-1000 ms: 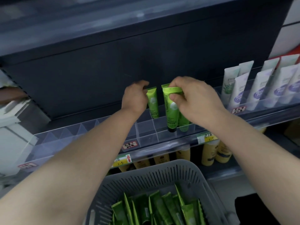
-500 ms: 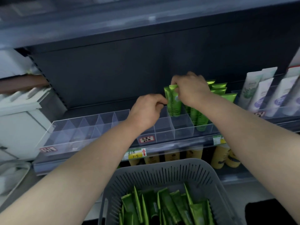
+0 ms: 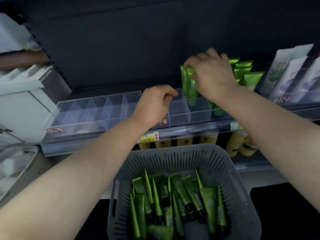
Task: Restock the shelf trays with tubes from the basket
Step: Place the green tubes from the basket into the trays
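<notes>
A clear divided shelf tray [image 3: 97,108] runs along the shelf. Green tubes [image 3: 188,84] stand upright in its right compartments, with more green tubes [image 3: 245,71] behind my right arm. My right hand [image 3: 213,75] pinches the top of the leftmost standing tube. My left hand [image 3: 154,103] hovers over the tray just left of that tube, fingers loosely curled, holding nothing. A grey slotted basket [image 3: 181,158] below holds several loose green tubes [image 3: 178,196].
White and purple tubes [image 3: 292,73] fill the tray at the far right. Yellow bottles [image 3: 240,144] stand on the lower shelf behind the basket. A white cabinet [image 3: 22,104] sits at the left. The tray's left compartments hold nothing.
My left hand has drawn back from the tubes and lowered toward the tray's front. My right hand stays on the tube top. The view has shifted down and left.
</notes>
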Demonstrator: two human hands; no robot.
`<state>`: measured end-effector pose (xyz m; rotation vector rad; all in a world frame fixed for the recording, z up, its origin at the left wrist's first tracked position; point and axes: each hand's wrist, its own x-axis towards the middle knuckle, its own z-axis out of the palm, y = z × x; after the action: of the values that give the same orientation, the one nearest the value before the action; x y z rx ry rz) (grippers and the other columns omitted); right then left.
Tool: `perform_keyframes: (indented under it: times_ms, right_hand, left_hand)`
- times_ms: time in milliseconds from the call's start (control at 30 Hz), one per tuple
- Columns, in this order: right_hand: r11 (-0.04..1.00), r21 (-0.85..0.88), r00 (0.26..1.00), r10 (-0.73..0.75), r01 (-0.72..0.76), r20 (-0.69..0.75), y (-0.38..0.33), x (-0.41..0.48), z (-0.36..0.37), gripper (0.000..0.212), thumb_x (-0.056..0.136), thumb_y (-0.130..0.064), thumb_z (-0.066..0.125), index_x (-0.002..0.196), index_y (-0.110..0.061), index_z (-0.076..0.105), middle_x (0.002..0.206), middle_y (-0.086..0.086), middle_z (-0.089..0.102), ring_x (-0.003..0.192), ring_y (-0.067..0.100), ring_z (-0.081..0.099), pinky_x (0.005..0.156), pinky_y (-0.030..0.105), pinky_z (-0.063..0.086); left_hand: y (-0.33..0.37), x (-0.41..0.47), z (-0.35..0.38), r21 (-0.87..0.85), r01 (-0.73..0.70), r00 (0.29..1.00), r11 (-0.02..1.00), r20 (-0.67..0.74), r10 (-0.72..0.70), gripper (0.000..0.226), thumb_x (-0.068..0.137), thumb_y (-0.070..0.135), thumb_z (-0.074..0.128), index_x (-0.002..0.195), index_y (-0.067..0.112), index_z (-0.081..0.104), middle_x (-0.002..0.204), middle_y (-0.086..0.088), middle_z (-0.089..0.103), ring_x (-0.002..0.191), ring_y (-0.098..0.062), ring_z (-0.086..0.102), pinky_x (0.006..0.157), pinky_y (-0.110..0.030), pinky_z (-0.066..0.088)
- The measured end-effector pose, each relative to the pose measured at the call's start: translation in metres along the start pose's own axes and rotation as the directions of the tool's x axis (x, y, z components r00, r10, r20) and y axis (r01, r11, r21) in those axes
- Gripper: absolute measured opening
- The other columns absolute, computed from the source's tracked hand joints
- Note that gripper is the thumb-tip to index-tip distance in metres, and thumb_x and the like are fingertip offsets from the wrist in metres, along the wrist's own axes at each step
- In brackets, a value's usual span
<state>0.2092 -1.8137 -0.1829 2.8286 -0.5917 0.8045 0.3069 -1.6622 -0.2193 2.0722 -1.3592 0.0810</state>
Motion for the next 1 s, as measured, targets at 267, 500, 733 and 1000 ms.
perform_keyframes:
  times_ms: [267,500,733,1000]
  right_hand:
    - [0.983,0.181,0.999,-0.024,0.032,-0.047,-0.025,-0.131,0.035,0.028,0.079,-0.001,0.063,0.103,-0.016,0.066,0.095,0.005,0.064,0.091,0.031,0.055,0.068,0.039,0.045]
    - [0.979,0.181,0.860,-0.008,-0.098,0.510,-0.033,-0.215,0.101,0.035,0.080,-0.006,0.062,0.110,-0.024,0.062,0.109,-0.001,0.061,0.107,0.025,0.051,0.083,0.037,0.043]
    - [0.999,0.019,0.454,0.001,-0.039,0.891,-0.030,-0.261,0.140,0.054,0.081,0.009,0.043,0.131,-0.011,0.049,0.128,0.014,0.053,0.120,0.029,0.044,0.097,0.038,0.042]
    - [0.973,0.020,0.336,0.060,-0.231,0.940,-0.033,-0.262,0.150,0.039,0.090,0.003,0.047,0.125,-0.011,0.058,0.126,0.011,0.057,0.111,0.024,0.055,0.093,0.031,0.047]
  left_hand:
    - [-0.002,-0.079,0.036,-0.067,0.035,0.996,0.997,0.081,-0.029,0.025,0.091,0.004,0.058,0.111,0.014,0.069,0.108,0.002,0.070,0.093,-0.004,0.061,0.086,-0.009,0.041]
    - [-0.035,-0.158,0.102,0.001,0.318,0.898,0.948,0.321,-0.302,0.027,0.092,0.008,0.056,0.116,0.015,0.065,0.112,0.000,0.069,0.103,-0.013,0.063,0.093,-0.019,0.045]
    - [-0.055,-0.209,0.134,0.038,0.442,0.820,0.896,0.388,-0.421,0.029,0.093,0.005,0.053,0.118,0.012,0.064,0.115,-0.004,0.068,0.105,-0.016,0.063,0.091,-0.021,0.047]
    - [-0.063,-0.208,0.142,0.018,0.474,0.821,0.881,0.353,-0.449,0.028,0.092,0.004,0.054,0.118,0.009,0.064,0.114,-0.006,0.067,0.104,-0.017,0.062,0.091,-0.020,0.046]
